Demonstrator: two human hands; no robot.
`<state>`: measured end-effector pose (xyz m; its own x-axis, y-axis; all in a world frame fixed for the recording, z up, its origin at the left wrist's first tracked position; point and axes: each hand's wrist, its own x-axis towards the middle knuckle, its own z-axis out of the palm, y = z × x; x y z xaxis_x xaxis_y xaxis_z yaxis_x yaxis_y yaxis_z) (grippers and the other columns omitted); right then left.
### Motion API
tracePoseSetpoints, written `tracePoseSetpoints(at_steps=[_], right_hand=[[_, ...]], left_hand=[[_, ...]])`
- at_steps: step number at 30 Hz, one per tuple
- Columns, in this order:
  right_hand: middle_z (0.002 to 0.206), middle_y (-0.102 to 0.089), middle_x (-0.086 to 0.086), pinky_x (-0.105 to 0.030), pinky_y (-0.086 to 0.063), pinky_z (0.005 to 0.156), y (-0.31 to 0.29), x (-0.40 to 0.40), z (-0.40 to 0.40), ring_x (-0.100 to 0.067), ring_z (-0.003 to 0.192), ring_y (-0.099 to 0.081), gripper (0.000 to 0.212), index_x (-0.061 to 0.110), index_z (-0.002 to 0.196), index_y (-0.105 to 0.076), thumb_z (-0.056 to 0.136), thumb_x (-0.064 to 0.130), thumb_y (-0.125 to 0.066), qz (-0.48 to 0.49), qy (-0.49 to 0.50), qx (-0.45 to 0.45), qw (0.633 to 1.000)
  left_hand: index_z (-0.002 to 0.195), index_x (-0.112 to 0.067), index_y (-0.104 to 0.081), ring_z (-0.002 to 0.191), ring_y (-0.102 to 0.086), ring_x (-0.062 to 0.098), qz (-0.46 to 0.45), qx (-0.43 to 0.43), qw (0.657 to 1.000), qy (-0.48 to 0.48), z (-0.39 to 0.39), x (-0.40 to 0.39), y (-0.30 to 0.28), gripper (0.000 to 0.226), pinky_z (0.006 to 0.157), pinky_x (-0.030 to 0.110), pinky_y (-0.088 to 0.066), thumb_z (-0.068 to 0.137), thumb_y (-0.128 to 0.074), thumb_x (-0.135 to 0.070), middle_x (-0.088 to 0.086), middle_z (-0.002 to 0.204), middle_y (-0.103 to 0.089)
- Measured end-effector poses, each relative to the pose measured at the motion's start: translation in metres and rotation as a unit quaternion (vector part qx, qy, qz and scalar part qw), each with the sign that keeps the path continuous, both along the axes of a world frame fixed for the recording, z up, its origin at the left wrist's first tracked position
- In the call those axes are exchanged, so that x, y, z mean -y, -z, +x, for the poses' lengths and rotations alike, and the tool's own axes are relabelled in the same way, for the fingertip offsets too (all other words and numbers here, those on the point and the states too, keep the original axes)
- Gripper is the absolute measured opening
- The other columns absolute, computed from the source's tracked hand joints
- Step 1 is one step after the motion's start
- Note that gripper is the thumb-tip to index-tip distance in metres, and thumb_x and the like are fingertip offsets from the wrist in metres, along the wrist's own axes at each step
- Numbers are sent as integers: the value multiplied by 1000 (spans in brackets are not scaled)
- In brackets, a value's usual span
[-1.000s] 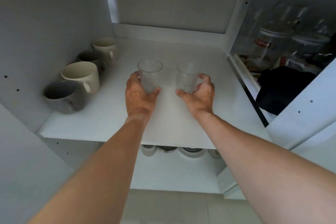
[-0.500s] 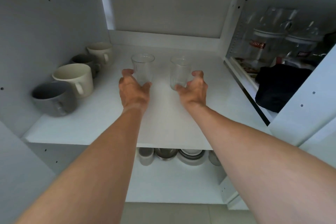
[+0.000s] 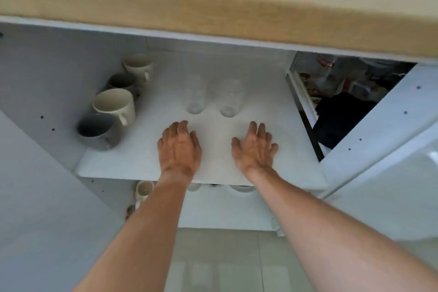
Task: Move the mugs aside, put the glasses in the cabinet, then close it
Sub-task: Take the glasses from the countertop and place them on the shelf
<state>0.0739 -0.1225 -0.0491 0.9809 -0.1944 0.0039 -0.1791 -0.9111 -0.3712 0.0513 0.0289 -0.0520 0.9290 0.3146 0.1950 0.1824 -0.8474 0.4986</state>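
Note:
Two clear glasses stand side by side on the white cabinet shelf [image 3: 132,163], the left glass [image 3: 194,95] and the right glass [image 3: 231,98], both blurred. My left hand [image 3: 179,147] is open, a little in front of the left glass and apart from it. My right hand [image 3: 256,149] is open too, in front of the right glass, holding nothing. Several mugs line the shelf's left side: a grey mug [image 3: 97,131] nearest, then a cream mug [image 3: 115,105], a dark mug [image 3: 123,83] and a cream mug [image 3: 138,67] at the back.
A wooden countertop edge [image 3: 213,7] overhangs the cabinet. The open white door [image 3: 379,149] stands at the right. The neighbouring compartment holds jars [image 3: 331,71] and a dark cloth [image 3: 341,118]. Crockery [image 3: 143,191] sits on the lower shelf.
Both hands let go of the glasses and drew back toward the shelf's front edge. The glasses stay on the shelf. The view tilted, bringing the countertop into sight.

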Motion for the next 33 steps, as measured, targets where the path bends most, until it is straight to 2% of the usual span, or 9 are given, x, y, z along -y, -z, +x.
tracePoseSetpoints(at_steps=[4, 6, 11, 16, 19, 22, 25, 28, 33], right_hand=[[163, -19, -15, -54, -29, 113, -47, 5, -71, -35, 143, -30, 70, 12, 155, -18, 99, 46, -42, -10, -27, -113, 993], [164, -15, -14, -54, -27, 115, -81, 9, -108, -34, 146, -27, 70, 13, 156, -14, 99, 47, -39, -10, -22, -159, 987], [165, -16, -14, -53, -25, 116, -187, 18, -187, -32, 147, -25, 68, 13, 157, -14, 100, 43, -38, -20, -46, -199, 979], [160, -28, -12, -48, -29, 115, -276, 18, -226, -30, 143, -34, 63, 12, 154, -22, 100, 40, -38, -38, -85, -162, 982], [134, -56, -11, -44, -42, 101, -315, 22, -226, -32, 122, -54, 48, 10, 139, -46, 97, 33, -47, -24, -83, -72, 994], [116, -62, -9, -42, -49, 87, -342, 31, -205, -31, 105, -61, 38, 10, 125, -57, 93, 29, -54, -23, -62, 12, 998], [122, -58, -9, -43, -46, 93, -357, 46, -164, -31, 111, -58, 43, 11, 131, -53, 94, 33, -52, -41, -47, 28, 998], [133, -52, -12, -44, -40, 102, -359, 61, -116, -32, 121, -51, 49, 13, 137, -47, 96, 39, -47, -61, -33, 10, 998], [158, -28, -16, -49, -26, 114, -346, 87, -33, -36, 141, -31, 58, 17, 146, -37, 96, 46, -43, -64, -51, -43, 996]], left_hand=[[146, -13, -37, 139, -35, 28, 69, -125, 989, 46, -67, 2, -42, 47, 110, 41, -30, 103, -30, -31, 10, 154, -35], [149, -15, -31, 143, -29, 26, 102, -184, 974, 86, -101, 1, -74, 49, 114, 41, -28, 103, -26, -34, 8, 159, -27], [150, -16, -31, 145, -27, 26, 66, -258, 959, 101, -169, -5, -180, 50, 116, 42, -25, 104, -28, -35, 7, 160, -25], [140, -13, -48, 132, -47, 28, 34, -202, 972, 113, -203, -8, -280, 42, 108, 41, -35, 101, -39, -30, 8, 147, -48], [123, -11, -60, 112, -60, 30, 3, -125, 983, 135, -200, -10, -322, 29, 93, 41, -43, 99, -48, -21, 8, 119, -68], [118, -9, -63, 103, -63, 32, -2, -78, 986, 146, -177, -11, -351, 25, 86, 41, -45, 97, -51, -17, 10, 106, -71], [120, -8, -60, 101, -63, 34, -8, -53, 987, 151, -136, -3, -368, 27, 87, 44, -48, 97, -50, -17, 12, 107, -70], [125, -9, -57, 108, -61, 33, -14, -45, 989, 144, -85, 14, -375, 31, 90, 45, -47, 98, -47, -21, 13, 116, -68], [126, -9, -56, 109, -60, 34, -8, -35, 988, 150, 17, 51, -377, 33, 92, 44, -47, 97, -48, -22, 15, 121, -65]])
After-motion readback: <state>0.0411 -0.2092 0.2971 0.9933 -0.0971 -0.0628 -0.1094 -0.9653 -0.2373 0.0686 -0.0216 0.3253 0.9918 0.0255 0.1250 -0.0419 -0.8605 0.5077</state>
